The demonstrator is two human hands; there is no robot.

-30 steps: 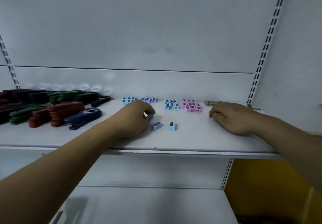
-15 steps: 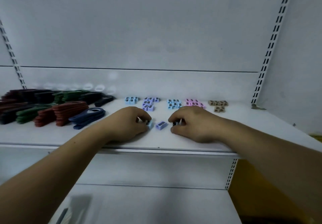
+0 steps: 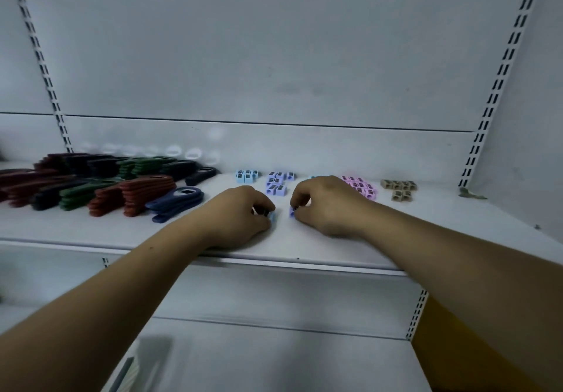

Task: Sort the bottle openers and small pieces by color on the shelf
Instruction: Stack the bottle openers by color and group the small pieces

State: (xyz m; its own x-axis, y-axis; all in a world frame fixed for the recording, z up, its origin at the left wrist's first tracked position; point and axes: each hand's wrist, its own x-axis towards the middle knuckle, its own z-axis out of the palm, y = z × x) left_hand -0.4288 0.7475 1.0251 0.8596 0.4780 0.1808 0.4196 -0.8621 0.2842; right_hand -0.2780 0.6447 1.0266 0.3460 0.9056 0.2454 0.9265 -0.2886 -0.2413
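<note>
On the white shelf (image 3: 426, 239) both hands work mid-front. My left hand (image 3: 240, 214) pinches a light blue piece (image 3: 272, 216) with curled fingers. My right hand (image 3: 327, 205) pinches a purple piece (image 3: 292, 211) beside it. Behind them lie sorted groups of small pieces: light blue (image 3: 247, 175), purple (image 3: 277, 182), pink (image 3: 361, 186) and tan (image 3: 400, 189). A further blue group is mostly hidden behind my right hand. Stacks of bottle openers stand at the left: red (image 3: 134, 195), dark blue (image 3: 176, 204), green (image 3: 76, 195) and black (image 3: 198, 173).
Slotted uprights (image 3: 493, 93) run up the back wall at left and right. A small metal bracket (image 3: 470, 194) lies at the shelf's far right. A lower shelf (image 3: 274, 358) sits below, and a yellow surface (image 3: 451, 355) shows at lower right.
My right hand came from the tan pieces at the right to the middle and took hold of the purple piece. My left hand stayed in place on the blue piece.
</note>
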